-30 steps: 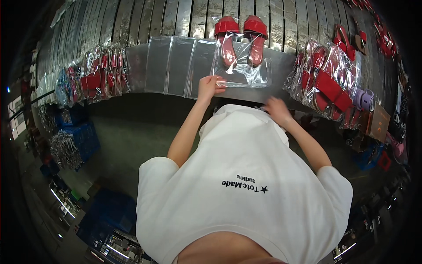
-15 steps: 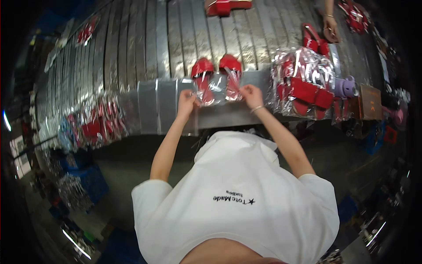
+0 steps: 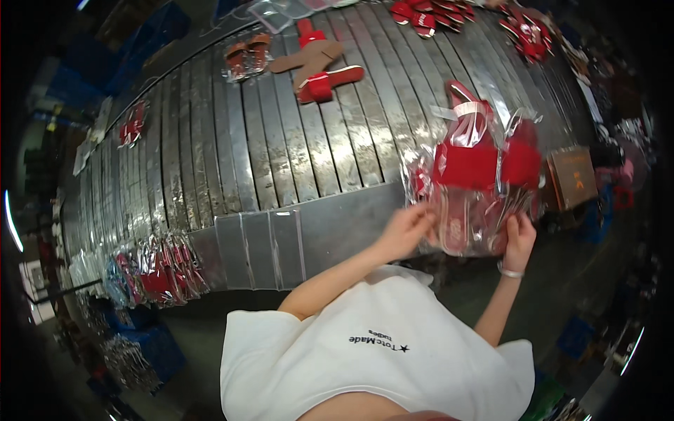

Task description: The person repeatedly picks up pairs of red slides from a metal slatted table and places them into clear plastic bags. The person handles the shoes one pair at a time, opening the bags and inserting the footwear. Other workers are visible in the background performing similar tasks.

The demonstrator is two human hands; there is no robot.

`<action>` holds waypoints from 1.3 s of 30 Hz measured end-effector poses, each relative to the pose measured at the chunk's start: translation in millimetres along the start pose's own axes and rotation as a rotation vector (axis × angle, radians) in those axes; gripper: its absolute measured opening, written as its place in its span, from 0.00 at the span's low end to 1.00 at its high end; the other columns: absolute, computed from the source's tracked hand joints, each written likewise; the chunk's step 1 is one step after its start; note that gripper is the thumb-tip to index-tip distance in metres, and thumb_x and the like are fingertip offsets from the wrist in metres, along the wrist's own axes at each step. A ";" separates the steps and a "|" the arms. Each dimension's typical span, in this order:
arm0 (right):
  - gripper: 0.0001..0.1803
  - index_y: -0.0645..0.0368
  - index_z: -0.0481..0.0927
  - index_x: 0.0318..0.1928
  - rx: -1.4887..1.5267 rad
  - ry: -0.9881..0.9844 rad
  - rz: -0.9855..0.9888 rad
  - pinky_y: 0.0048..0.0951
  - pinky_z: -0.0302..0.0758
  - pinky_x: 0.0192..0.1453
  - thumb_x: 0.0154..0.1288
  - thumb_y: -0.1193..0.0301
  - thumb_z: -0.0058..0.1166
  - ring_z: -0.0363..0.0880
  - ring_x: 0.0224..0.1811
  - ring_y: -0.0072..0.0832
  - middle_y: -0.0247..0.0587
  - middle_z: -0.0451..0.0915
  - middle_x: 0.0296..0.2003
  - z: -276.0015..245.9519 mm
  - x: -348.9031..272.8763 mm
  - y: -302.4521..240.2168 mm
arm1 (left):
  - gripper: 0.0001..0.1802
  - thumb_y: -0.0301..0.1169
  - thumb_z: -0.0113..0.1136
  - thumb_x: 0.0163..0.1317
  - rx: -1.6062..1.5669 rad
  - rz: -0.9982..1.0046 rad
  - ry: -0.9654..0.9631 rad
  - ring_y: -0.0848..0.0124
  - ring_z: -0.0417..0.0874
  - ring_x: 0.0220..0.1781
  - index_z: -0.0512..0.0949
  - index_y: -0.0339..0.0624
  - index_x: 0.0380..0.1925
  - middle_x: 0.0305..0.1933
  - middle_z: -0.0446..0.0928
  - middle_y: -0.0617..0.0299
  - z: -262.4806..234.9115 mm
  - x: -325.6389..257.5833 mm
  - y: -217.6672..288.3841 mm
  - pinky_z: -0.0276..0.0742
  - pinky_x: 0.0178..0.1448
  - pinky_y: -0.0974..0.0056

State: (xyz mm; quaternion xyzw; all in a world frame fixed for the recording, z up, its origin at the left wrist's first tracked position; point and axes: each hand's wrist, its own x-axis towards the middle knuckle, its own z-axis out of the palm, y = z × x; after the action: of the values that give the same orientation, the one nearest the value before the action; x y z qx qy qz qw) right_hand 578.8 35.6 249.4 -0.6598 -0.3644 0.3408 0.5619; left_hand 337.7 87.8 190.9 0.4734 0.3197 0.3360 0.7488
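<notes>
A clear plastic bag with a pair of red slide sandals point(image 3: 467, 167) inside is stretched between my two hands at the right of the bench. My left hand point(image 3: 411, 228) pinches the bag's near left corner. At the near right corner, my right hand point(image 3: 518, 238), with a bracelet at the wrist, is closed on the same bag. The sandals lie side by side, their wide red straps toward the far end. Beneath and beside them, other bagged red sandals point(image 3: 419, 181) are partly covered. A loose red sandal point(image 3: 460, 91) shows just beyond.
Flat clear bags point(image 3: 270, 249) lie on the metal ledge, left of my arm. Bagged sandals point(image 3: 168, 270) stand in a row farther left. A slatted conveyor point(image 3: 210, 140) carries loose sandals point(image 3: 316, 74). A brown cardboard box point(image 3: 572, 179) sits at the right.
Both hands have carried the bagged pair from the middle of the ledge to the right, over the bagged sandals there. More sandals show on the conveyor; the other person's hand is out of view.
</notes>
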 end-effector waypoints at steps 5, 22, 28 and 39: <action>0.09 0.65 0.77 0.31 -0.397 -0.037 0.216 0.16 0.54 0.22 0.59 0.72 0.61 0.59 0.21 0.09 0.18 0.65 0.18 -22.3 9.5 97.7 | 0.20 0.35 0.53 0.63 0.265 0.031 0.357 0.70 0.80 0.35 0.66 0.35 0.51 0.30 0.80 0.57 -129.3 80.8 -78.3 0.74 0.41 0.67; 0.41 0.64 0.63 0.60 -0.429 -0.269 -0.485 0.34 0.64 0.62 0.45 0.69 0.69 0.68 0.57 0.38 0.46 0.68 0.56 198.0 34.5 -44.3 | 0.06 0.26 0.59 0.54 0.958 0.660 0.710 0.61 0.70 0.37 0.73 0.38 0.30 0.33 0.72 0.59 -216.1 73.5 103.1 0.66 0.44 0.62; 0.26 0.60 0.75 0.46 -0.228 -0.737 -0.201 0.28 0.69 0.31 0.48 0.62 0.68 0.74 0.25 0.25 0.33 0.77 0.25 230.6 -9.2 -3.1 | 0.13 0.32 0.61 0.58 0.844 0.948 0.684 0.68 0.74 0.47 0.72 0.40 0.41 0.42 0.73 0.59 -148.6 -64.5 167.8 0.70 0.52 0.65; 0.14 0.62 0.73 0.42 0.361 -0.915 0.513 0.16 0.72 0.33 0.61 0.67 0.59 0.75 0.29 0.16 0.33 0.78 0.32 231.3 -96.1 -5.4 | 0.26 0.43 0.55 0.63 -0.828 0.437 0.596 0.61 0.75 0.55 0.66 0.41 0.57 0.53 0.74 0.57 -161.7 -112.2 -30.9 0.70 0.60 0.53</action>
State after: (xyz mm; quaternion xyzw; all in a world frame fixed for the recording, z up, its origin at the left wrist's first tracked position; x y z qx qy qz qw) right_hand 331.3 67.2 227.1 -0.4051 -0.3348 0.7757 0.3494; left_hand 151.0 67.2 124.1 0.0793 0.2531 0.7005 0.6625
